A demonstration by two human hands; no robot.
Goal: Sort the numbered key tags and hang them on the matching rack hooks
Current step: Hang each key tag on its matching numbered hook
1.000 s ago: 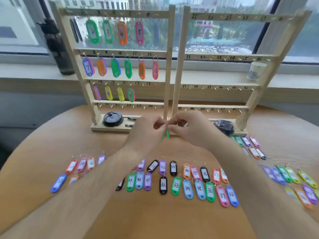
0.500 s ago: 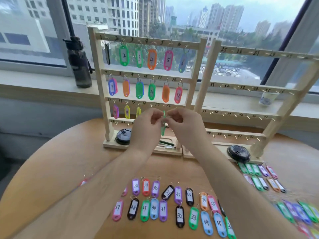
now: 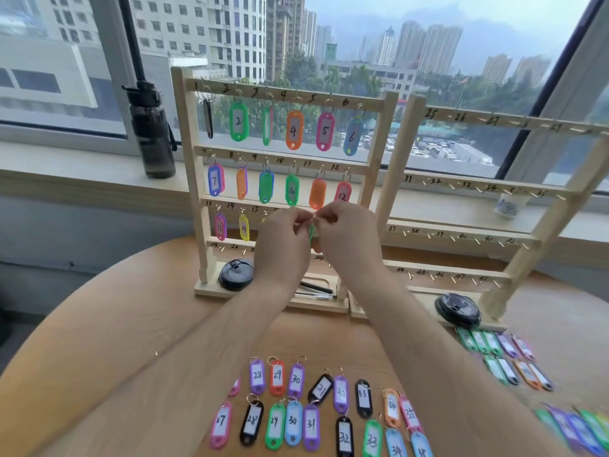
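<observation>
A green key tag (image 3: 311, 231) hangs between my two hands in front of the third row of the left wooden rack (image 3: 374, 153). My left hand (image 3: 284, 240) and my right hand (image 3: 346, 237) both pinch its ring at the top, fingertips nearly touching. The left rack carries coloured tags 1 to 12 on its top two rows and tags 13 (image 3: 220, 226) and 14 (image 3: 244, 227) on the third. My hands hide the hooks behind them. The right rack (image 3: 557, 212) has bare hooks numbered from 25 up.
Several numbered tags (image 3: 293, 420) lie in rows on the round wooden table (image 3: 131, 324) near me, with more tags (image 3: 507, 357) at the right. Black round lids (image 3: 236, 274) (image 3: 458, 310) sit on the rack bases. A dark bottle (image 3: 152, 133) stands on the windowsill.
Both hands rose with the green tag from near the rack base to the third row. The camera tilted up and moved closer to the rack.
</observation>
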